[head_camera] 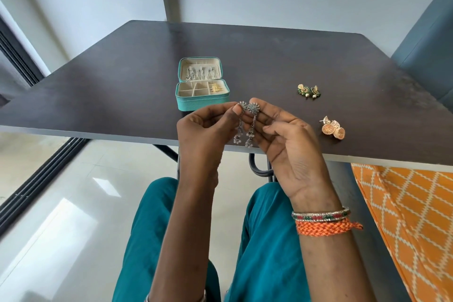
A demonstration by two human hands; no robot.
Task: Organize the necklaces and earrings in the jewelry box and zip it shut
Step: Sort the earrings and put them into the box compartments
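Both hands pinch a pair of silver dangle earrings (246, 121) by their tops, left hand (208, 127) and right hand (284, 137) together just before the open teal jewelry box (202, 103). They look light, and the chains could tangle, so holding them by the stiff tops seems safest.
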